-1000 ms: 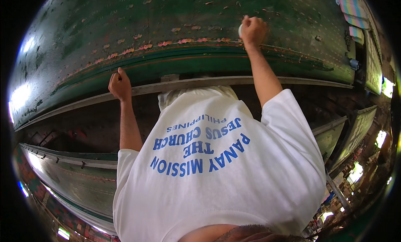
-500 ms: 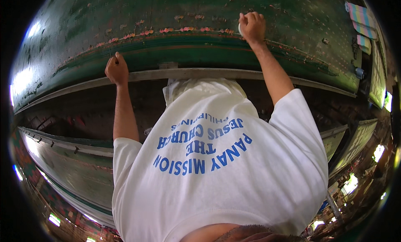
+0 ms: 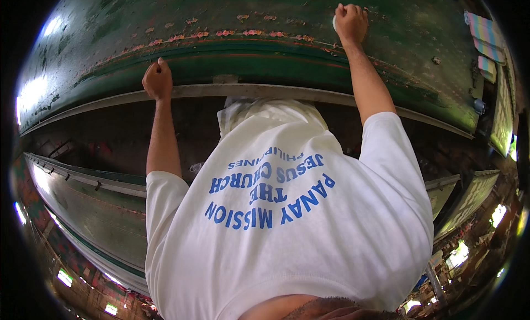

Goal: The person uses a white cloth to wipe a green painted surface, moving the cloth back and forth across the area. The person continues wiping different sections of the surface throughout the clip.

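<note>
A long green table (image 3: 265, 71) stretches across in front of me, with a row of small pink and orange patches (image 3: 253, 32) along its near part. My right hand (image 3: 351, 24) is closed on a small white object (image 3: 334, 23); only its edge shows beside the fingers, so its kind is hidden. That hand rests at the table's surface, right of the patches. My left hand (image 3: 158, 80) is curled into a fist over the near edge on the left. Whatever its fingers hold, if anything, I cannot make out.
A pale rail (image 3: 265, 91) runs along the table's near edge, against my white shirt. Striped pastel cloth (image 3: 486, 30) hangs at the far right, above a small blue-grey part (image 3: 479, 106). Behind me on the left stands another long green table (image 3: 110, 209).
My right hand has slid to the right and a little farther away, still closed on the white object. My left fist has shifted only slightly. The whole view has tilted a bit.
</note>
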`<state>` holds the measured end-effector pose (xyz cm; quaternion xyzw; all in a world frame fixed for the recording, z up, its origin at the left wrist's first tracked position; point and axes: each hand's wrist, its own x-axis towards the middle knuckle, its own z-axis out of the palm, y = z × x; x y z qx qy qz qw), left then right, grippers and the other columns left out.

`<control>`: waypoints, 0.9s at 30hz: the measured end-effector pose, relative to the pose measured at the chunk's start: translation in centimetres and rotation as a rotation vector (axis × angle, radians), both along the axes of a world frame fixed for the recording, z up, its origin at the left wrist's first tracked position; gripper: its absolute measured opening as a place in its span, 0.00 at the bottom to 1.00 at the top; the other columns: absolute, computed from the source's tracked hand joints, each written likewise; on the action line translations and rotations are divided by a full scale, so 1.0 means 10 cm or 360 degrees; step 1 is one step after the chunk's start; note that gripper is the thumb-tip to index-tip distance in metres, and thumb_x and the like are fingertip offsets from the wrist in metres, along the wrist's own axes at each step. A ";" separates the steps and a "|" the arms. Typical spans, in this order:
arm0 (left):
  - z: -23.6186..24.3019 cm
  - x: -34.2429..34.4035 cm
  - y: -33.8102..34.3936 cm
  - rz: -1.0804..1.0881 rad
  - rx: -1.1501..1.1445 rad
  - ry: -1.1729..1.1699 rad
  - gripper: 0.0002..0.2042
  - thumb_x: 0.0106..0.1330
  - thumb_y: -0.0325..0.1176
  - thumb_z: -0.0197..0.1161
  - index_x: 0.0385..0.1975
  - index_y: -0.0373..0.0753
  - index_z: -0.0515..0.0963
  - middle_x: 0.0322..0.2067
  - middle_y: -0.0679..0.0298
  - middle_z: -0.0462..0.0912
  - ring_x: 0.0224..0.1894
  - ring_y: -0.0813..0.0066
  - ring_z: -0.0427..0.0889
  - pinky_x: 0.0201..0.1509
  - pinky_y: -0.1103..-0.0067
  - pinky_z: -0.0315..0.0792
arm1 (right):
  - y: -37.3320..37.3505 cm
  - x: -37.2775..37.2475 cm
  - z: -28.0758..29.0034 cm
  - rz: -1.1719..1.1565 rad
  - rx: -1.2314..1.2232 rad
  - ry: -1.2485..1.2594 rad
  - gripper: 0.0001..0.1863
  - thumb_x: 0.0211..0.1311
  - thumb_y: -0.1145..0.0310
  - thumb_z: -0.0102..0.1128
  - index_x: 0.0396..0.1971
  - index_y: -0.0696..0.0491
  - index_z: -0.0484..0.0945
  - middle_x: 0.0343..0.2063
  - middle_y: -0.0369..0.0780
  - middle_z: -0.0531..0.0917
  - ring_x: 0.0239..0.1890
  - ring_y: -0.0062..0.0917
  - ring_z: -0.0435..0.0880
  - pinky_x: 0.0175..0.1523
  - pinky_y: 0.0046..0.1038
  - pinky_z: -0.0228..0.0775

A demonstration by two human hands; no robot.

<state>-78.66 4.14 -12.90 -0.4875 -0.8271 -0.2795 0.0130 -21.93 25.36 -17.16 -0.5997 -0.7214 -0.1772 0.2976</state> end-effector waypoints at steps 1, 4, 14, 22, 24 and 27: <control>0.00 -0.02 -0.02 0.0020 -0.0024 0.0007 0.25 0.77 0.44 0.67 0.17 0.38 0.72 0.19 0.58 0.72 0.20 0.56 0.68 0.30 0.58 0.62 | -0.03 -0.20 -0.01 0.0065 -0.0013 0.0068 0.16 0.70 0.55 0.70 0.26 0.48 0.81 0.30 0.40 0.85 0.38 0.44 0.84 0.45 0.50 0.78; -0.01 -0.05 -0.08 0.0049 -0.0063 0.0000 0.25 0.76 0.44 0.67 0.17 0.37 0.72 0.18 0.58 0.72 0.20 0.56 0.68 0.30 0.58 0.62 | -0.27 -0.83 0.04 0.0300 -0.0108 0.0151 0.16 0.69 0.55 0.71 0.26 0.48 0.80 0.30 0.39 0.84 0.38 0.44 0.84 0.46 0.49 0.78; -0.06 -0.12 -0.06 0.0025 -0.0039 0.0050 0.26 0.77 0.44 0.67 0.15 0.38 0.70 0.18 0.59 0.72 0.20 0.58 0.69 0.29 0.59 0.62 | -0.10 -0.78 -0.02 0.0137 0.0073 0.0162 0.14 0.67 0.55 0.73 0.26 0.46 0.82 0.30 0.38 0.84 0.37 0.42 0.83 0.45 0.47 0.76; -0.05 -0.09 -0.12 -0.0046 0.0064 -0.0046 0.25 0.76 0.40 0.68 0.14 0.39 0.70 0.17 0.62 0.72 0.18 0.61 0.69 0.27 0.60 0.62 | -0.32 -0.80 0.00 0.0243 -0.0164 0.0214 0.15 0.69 0.56 0.73 0.26 0.46 0.82 0.32 0.38 0.86 0.40 0.42 0.84 0.45 0.48 0.76; -0.08 -0.06 -0.07 -0.0111 0.0075 -0.0017 0.25 0.76 0.38 0.69 0.15 0.39 0.69 0.17 0.61 0.72 0.17 0.60 0.69 0.26 0.61 0.62 | -0.13 -0.78 0.00 0.0094 -0.0029 0.0131 0.14 0.69 0.55 0.73 0.26 0.46 0.83 0.32 0.39 0.86 0.40 0.42 0.84 0.46 0.48 0.76; 0.01 -0.04 -0.07 -0.0187 0.0137 -0.0006 0.25 0.75 0.38 0.69 0.15 0.38 0.70 0.17 0.60 0.72 0.18 0.59 0.70 0.26 0.62 0.63 | -0.16 -1.06 -0.02 -0.0007 -0.0029 0.0112 0.15 0.69 0.55 0.72 0.27 0.47 0.83 0.31 0.39 0.85 0.40 0.43 0.84 0.48 0.50 0.76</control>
